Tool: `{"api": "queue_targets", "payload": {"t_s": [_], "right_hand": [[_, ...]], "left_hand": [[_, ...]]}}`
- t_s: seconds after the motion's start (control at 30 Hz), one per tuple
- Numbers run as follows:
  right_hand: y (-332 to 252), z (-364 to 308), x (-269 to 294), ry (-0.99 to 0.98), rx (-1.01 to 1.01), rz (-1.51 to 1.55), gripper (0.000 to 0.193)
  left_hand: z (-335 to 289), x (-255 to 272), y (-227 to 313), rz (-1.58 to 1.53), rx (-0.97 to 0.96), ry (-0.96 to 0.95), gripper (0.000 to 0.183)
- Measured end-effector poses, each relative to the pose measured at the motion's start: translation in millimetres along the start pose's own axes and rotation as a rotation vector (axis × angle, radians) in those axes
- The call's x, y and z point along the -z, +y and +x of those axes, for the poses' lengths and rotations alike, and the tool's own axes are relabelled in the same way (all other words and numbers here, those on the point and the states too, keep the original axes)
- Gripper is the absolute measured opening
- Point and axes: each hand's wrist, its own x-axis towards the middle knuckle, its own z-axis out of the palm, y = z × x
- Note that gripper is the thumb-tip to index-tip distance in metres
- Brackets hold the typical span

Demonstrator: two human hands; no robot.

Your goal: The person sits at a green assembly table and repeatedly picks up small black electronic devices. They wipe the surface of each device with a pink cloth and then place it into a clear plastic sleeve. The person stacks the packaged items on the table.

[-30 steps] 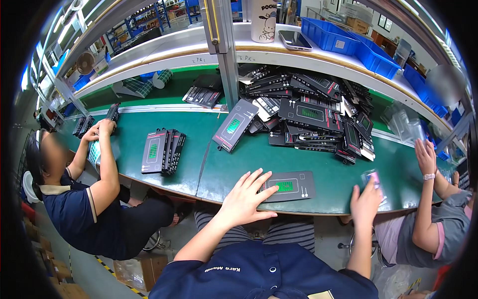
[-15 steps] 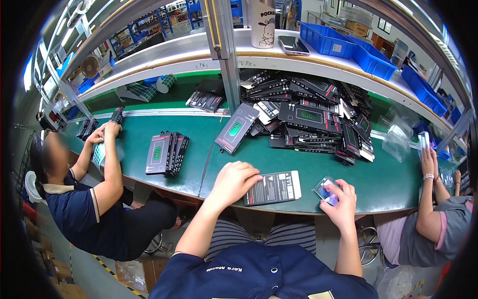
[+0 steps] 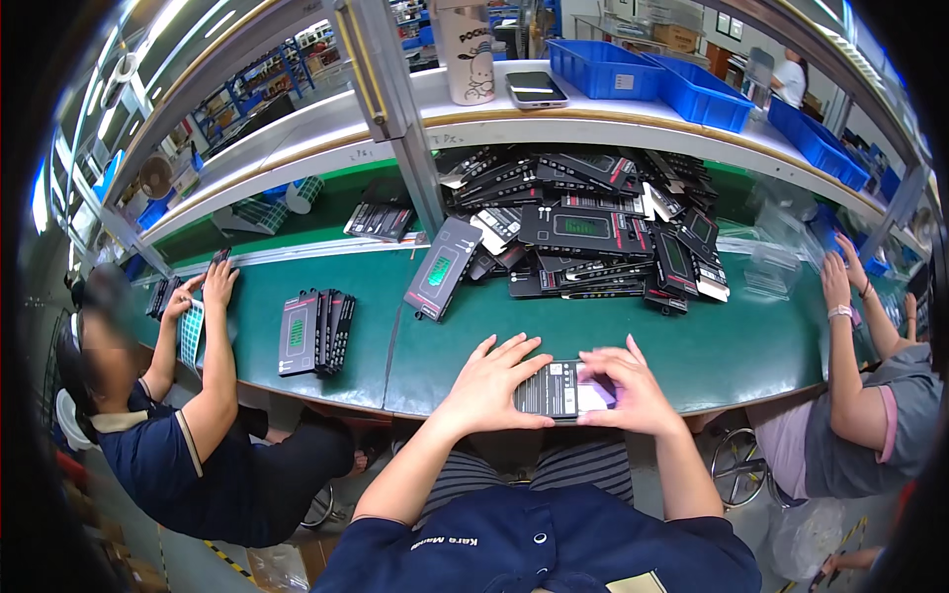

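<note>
In the head view, holds a flat black box (image 3: 548, 393) with the left hand (image 3: 487, 387), right by the near edge of the green tabletop (image 3: 425, 356), in front of the body and with its printed side up. Grips it with fingers fanned apart along the far side and thumb along the near side, covering the left end. With the right hand (image 3: 641, 390), bends the fingers over a shiny pale purple pack (image 3: 596, 397), closed on it from the far side with the thumb at the near side. Has pack and box end to end at the box's right end; cannot tell whether any of the pack sits inside. Farther back, piles up a jumbled heap of black boxes (image 3: 585, 227), with a tilted box (image 3: 442, 269) at its left and clear plastic trays (image 3: 771, 269) at its right. To the left, shows a close-set row of boxes (image 3: 300, 334), well apart from both hands. Above, on the shelf (image 3: 593, 127), carries a cup (image 3: 467, 59), a phone (image 3: 537, 90) and blue bins (image 3: 598, 81). At either side, includes a seated co-worker (image 3: 148, 474) and another co-worker (image 3: 845, 435).
</note>
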Motion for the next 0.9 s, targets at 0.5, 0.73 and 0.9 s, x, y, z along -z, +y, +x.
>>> {"api": "queue_targets", "payload": {"t_s": [0.5, 0.73, 0.9], "right_hand": [[-65.5, 35.2, -2.3, 0.240, 0.004, 1.439, 0.051], [-79.7, 47.5, -30.6, 0.629, 0.122, 0.750, 0.020], [-72.3, 47.2, -43.3, 0.802, 0.230, 0.638, 0.010]], "left_hand": [[24.3, -12.7, 41.1, -0.356, -0.055, 0.792, 0.099], [25.2, -19.1, 48.8, -1.331, -0.072, 0.787, 0.031], [24.8, -10.9, 52.9, -1.387, -0.062, 0.768, 0.019]]}}
